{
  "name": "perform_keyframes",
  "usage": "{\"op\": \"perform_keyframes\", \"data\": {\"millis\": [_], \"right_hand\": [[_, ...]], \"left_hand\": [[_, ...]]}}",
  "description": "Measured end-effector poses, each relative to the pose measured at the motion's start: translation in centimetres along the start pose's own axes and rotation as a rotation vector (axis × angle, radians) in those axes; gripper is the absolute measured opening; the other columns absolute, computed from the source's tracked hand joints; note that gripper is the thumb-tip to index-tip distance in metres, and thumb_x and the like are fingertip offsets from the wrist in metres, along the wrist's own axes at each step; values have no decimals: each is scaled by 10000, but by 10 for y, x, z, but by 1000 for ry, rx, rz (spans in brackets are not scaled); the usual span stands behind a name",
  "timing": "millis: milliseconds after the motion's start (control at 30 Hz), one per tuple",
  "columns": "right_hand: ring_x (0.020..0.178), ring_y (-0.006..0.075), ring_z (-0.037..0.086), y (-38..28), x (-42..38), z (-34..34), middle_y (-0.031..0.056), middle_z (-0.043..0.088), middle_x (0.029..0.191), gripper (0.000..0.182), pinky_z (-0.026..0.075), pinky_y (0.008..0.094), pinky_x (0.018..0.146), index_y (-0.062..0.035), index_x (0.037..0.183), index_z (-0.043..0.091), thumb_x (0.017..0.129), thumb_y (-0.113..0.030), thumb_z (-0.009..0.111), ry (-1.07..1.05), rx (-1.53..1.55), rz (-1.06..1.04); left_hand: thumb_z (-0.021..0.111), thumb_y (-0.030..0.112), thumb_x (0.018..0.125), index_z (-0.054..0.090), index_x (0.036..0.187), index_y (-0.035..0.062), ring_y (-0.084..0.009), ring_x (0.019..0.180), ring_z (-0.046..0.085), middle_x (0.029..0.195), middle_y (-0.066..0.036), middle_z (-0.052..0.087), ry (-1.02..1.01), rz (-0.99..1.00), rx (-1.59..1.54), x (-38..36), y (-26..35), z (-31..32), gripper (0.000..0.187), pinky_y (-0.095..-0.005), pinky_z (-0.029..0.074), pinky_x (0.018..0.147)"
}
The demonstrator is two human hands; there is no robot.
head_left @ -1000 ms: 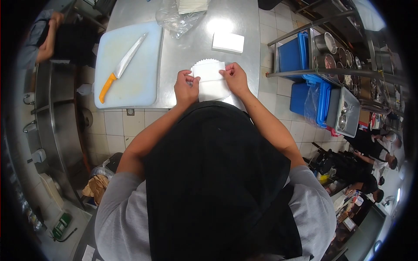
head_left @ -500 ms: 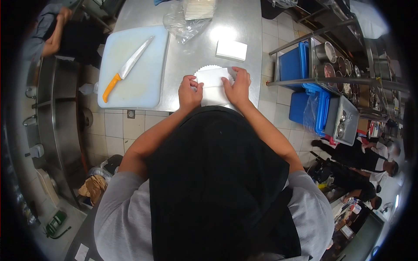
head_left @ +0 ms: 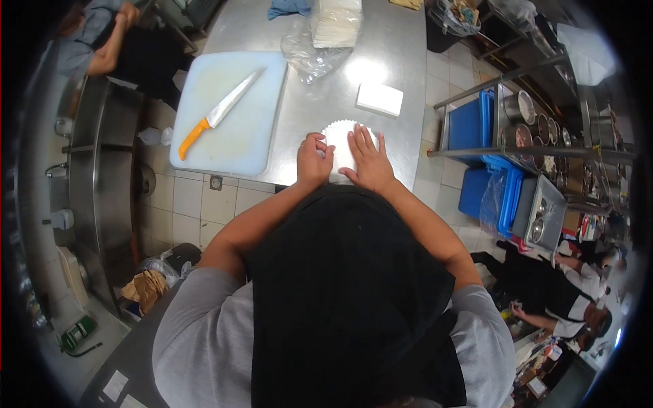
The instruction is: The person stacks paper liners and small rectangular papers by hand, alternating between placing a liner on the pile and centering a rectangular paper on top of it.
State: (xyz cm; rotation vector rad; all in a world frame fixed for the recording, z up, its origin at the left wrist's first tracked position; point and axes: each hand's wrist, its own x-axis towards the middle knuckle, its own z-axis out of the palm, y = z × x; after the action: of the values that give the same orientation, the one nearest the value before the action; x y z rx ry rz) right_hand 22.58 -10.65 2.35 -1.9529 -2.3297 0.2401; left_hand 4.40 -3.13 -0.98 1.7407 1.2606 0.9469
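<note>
White paper (head_left: 341, 149) with a scalloped top edge lies at the near edge of the steel table. My right hand (head_left: 369, 160) is spread flat on it, fingers apart. At its left side is my left hand (head_left: 315, 160), with curled fingers at the paper's edge; whether they pinch it is too small to tell. Beyond my right hand lies a white rectangular stack (head_left: 379, 99). To the left, a knife with an orange handle (head_left: 194, 139) rests on a white cutting board (head_left: 231, 146).
On the steel table (head_left: 401, 41) are a clear plastic bag (head_left: 306, 58), a stack of pale sheets (head_left: 337, 24) and a blue cloth (head_left: 288, 7). A rack with blue bins (head_left: 469, 126) stands right. People stand upper left (head_left: 102, 54) and lower right (head_left: 544, 292).
My right hand has gone from holding a folded white piece to lying flat on the paper. The view has shifted, so the table's items appear further right and lower.
</note>
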Motion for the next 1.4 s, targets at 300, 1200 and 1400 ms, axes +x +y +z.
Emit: {"op": "perform_keyframes", "data": {"millis": [300, 1200, 1400], "right_hand": [[1603, 389, 195, 18, -4, 51, 234, 242, 1714, 902, 106, 697, 1237, 30, 1613, 307, 916, -415, 667, 230, -15, -167], [1617, 436, 69, -14, -1, -3, 293, 169, 1716, 1009, 28, 725, 1227, 101, 1610, 246, 911, -551, 572, -79, 61, 253], [1610, 431, 132, -21, 20, -29, 309, 194, 1700, 957, 113, 638, 1266, 60, 1626, 228, 893, -370, 667, -6, 574, -72]], "left_hand": [[750, 286, 854, 456, 1491, -49, -474, 1396, 471, 1545, -292, 455, -217, 889, -66, 15, 17, 66, 777, -581, 311, 1204], [444, 750, 967, 142, 1647, -64, -425, 1620, 43, 1731, -277, 107, -512, 173, 706, 5, 10, 0, 1103, -703, 67, 1239], [551, 645, 942, 155, 1689, 81, -439, 1620, 20, 1749, -226, 105, -479, 315, 834, 2, -23, 13, 1016, -746, 31, 1209]]}}
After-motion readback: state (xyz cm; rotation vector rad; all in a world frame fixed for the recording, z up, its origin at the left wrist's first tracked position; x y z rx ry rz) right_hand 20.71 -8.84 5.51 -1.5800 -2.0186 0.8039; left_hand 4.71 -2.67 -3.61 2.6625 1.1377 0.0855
